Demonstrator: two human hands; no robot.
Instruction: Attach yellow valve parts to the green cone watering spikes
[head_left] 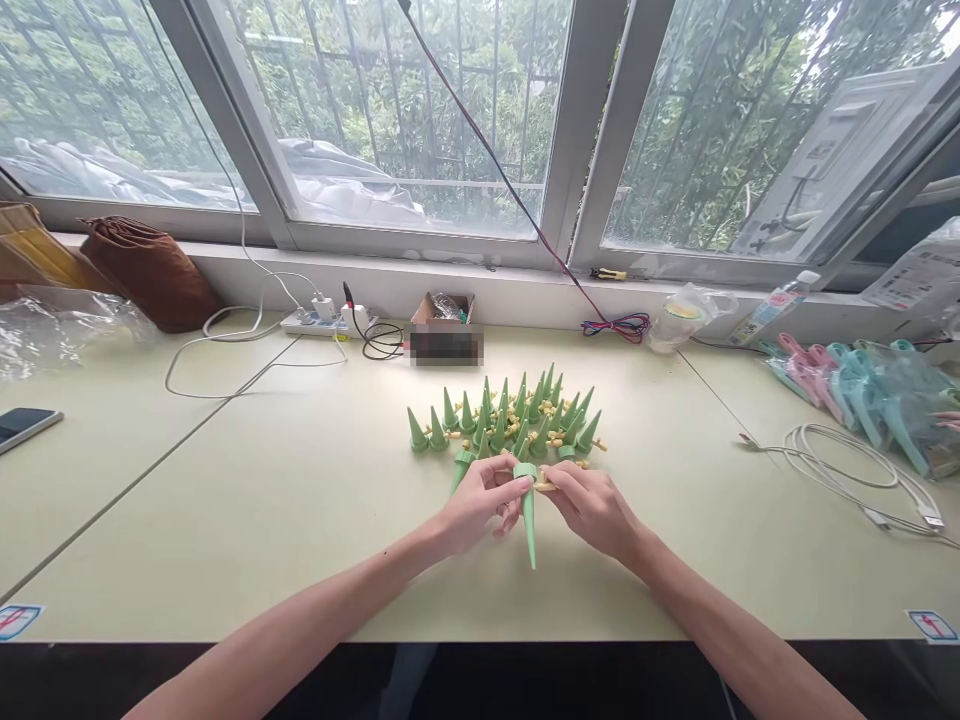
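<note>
My left hand holds a green cone-shaped spike by its wide capped end, with the tip pointing down toward me. Close on its right, my right hand pinches a small yellow piece at the side of the spike's cap. Whether the piece is joined to the cap is too small to tell. Just beyond my hands, several green spikes stand tip up in a cluster, with small yellow pieces among them. Another green spike lies beside my left hand, partly hidden by it.
A phone lies far left. Along the window side are a power strip, a small box, a plastic cup and a bottle. White cables and bagged pink and teal items lie right.
</note>
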